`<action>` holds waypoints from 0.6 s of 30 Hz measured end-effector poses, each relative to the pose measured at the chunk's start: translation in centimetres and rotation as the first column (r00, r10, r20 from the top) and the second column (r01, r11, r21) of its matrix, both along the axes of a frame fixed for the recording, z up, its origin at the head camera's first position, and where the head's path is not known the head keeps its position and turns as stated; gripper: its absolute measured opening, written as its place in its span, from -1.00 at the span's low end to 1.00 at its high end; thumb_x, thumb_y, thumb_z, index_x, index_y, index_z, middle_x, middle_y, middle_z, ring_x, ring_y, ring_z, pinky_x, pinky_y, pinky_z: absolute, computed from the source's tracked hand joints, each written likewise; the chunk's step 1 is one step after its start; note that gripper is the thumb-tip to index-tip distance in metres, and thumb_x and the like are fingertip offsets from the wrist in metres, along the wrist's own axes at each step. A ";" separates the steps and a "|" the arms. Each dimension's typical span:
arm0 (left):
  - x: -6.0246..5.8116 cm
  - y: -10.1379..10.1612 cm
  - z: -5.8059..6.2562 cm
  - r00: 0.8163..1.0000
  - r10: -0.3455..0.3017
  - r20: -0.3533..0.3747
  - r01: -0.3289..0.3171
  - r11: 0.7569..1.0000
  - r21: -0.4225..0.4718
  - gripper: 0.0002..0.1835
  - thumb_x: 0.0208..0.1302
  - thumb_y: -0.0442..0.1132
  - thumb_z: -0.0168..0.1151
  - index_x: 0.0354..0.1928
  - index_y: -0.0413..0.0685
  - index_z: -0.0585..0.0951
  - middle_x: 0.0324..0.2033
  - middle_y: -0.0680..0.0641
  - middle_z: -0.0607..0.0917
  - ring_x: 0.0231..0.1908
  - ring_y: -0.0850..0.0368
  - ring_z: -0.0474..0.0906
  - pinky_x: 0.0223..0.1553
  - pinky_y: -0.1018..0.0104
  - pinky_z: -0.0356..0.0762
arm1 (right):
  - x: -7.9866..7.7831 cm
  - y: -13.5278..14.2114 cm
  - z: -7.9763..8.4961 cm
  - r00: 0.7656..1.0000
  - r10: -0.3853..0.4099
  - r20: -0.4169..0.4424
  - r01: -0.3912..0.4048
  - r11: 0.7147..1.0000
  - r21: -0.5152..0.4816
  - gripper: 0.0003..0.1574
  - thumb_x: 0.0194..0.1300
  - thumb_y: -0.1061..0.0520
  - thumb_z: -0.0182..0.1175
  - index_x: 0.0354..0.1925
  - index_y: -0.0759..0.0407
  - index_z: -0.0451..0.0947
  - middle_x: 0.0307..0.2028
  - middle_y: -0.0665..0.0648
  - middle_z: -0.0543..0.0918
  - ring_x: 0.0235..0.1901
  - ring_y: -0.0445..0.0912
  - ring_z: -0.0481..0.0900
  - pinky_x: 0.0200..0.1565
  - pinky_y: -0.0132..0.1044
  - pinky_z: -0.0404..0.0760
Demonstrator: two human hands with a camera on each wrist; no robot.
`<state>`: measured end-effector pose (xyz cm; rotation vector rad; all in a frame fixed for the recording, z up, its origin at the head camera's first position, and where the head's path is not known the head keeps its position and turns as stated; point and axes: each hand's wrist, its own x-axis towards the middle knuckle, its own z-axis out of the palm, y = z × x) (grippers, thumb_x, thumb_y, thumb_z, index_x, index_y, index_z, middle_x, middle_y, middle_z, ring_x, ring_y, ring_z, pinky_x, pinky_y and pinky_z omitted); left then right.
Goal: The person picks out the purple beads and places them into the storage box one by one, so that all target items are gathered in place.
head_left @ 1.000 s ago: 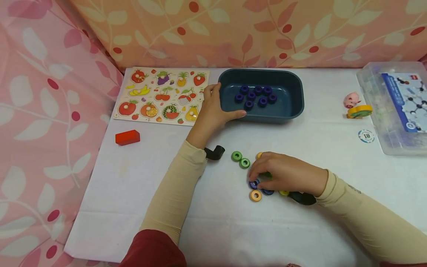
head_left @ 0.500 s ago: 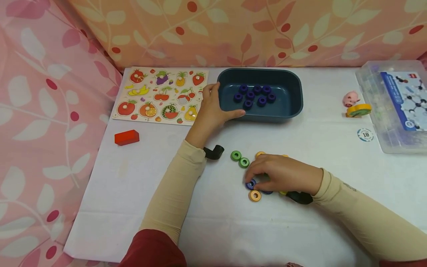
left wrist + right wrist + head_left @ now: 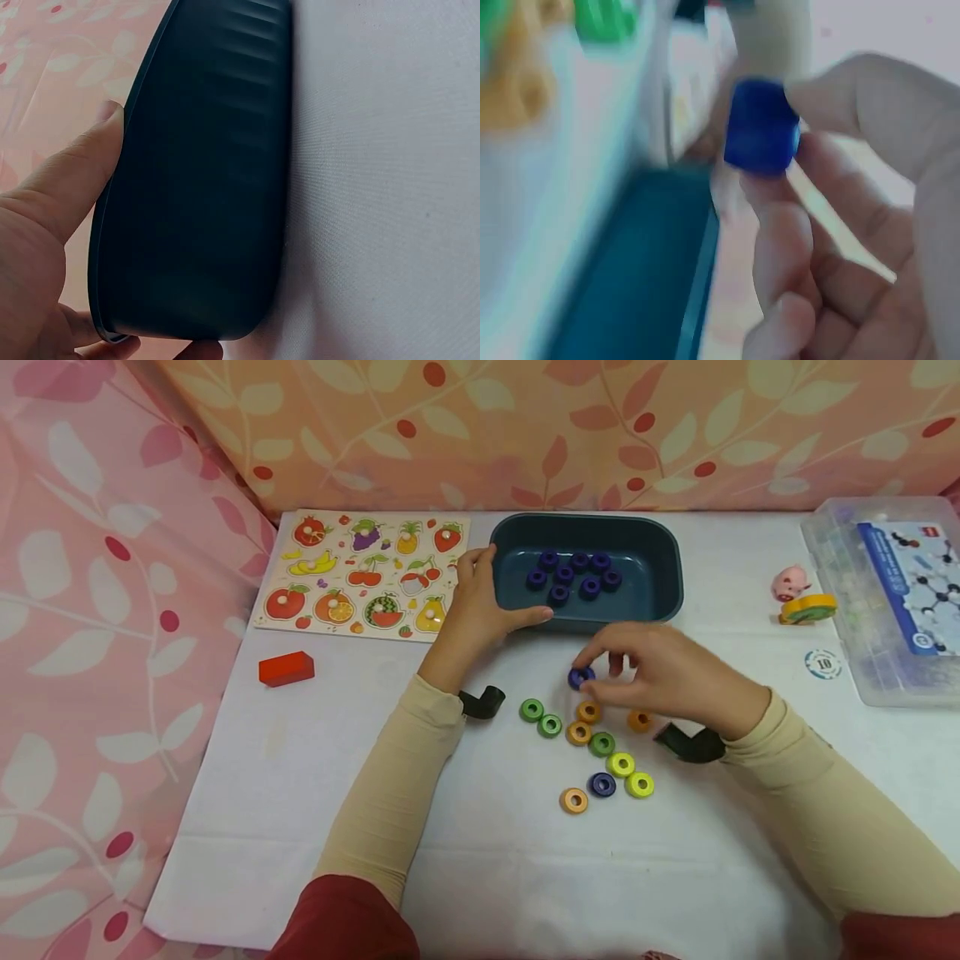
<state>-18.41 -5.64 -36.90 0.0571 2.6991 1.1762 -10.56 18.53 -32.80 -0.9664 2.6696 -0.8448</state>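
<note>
My right hand (image 3: 660, 672) pinches a blue ring-shaped bead (image 3: 581, 677) between thumb and finger, raised off the table. Up close in the right wrist view, the blue bead (image 3: 762, 127) shows its side. At the dark teal tub (image 3: 645, 620), my left hand (image 3: 480, 602) grips the left end; in the left wrist view the thumb (image 3: 82, 172) lies on the rim and fingertips curl round the corner. Several purple-blue beads (image 3: 564, 575) lie inside the tub. Loose on the cloth are green beads (image 3: 532, 710), orange ones (image 3: 578, 732), yellow ones (image 3: 640, 785) and another blue bead (image 3: 602, 785).
A fruit puzzle board (image 3: 352, 572) lies left of the tub, with a red block (image 3: 287, 669) in front of it. Black curved pieces (image 3: 690, 744) lie near both wrists. On the right are a pink pig figure (image 3: 790, 583), a chip (image 3: 823, 664) and a clear case (image 3: 862, 668).
My right hand has lifted the blue bead from among the loose beads and carried it towards the tub, uncovering several beads. The left hand stays at the tub.
</note>
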 end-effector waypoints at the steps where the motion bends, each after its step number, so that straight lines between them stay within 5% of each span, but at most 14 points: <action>1: 0.0 0.0 0.0 1.000 0.000 -0.003 0.000 1.000 0.002 0.35 -0.12 0.37 0.52 0.60 0.11 -0.07 0.52 0.04 -0.07 0.45 0.04 0.13 0.48 0.18 0.18 | -0.8 0.3 0.3 0.998 -0.054 -0.035 0.054 0.999 0.001 -0.68 0.15 0.08 0.48 -0.09 -0.10 0.70 -0.32 -0.15 0.66 -0.38 -0.21 0.49 -0.39 -0.36 0.50; 7: 0.0 0.0 -0.2 1.000 0.001 -0.004 -0.001 1.000 -0.007 0.35 -0.12 0.37 0.52 0.60 0.09 -0.06 0.52 0.02 -0.06 0.44 0.02 0.15 0.48 0.16 0.20 | -5.2 0.7 0.2 0.957 -0.277 -0.086 0.278 0.961 -0.002 -0.69 0.25 -0.06 0.40 -0.05 -0.04 0.70 -0.37 0.01 0.65 -0.41 -0.14 0.48 -0.45 -0.34 0.44; 18: -0.1 0.1 -0.1 1.000 0.001 -0.014 -0.001 1.000 -0.002 0.36 -0.13 0.37 0.53 0.60 0.08 -0.05 0.51 0.03 -0.05 0.44 0.05 0.16 0.47 0.19 0.21 | -10.6 0.1 -1.7 0.914 -0.406 0.001 0.406 0.912 0.065 -0.55 0.33 -0.15 0.29 0.10 -0.01 0.65 -0.22 0.13 0.70 -0.29 -0.04 0.53 -0.28 -0.21 0.46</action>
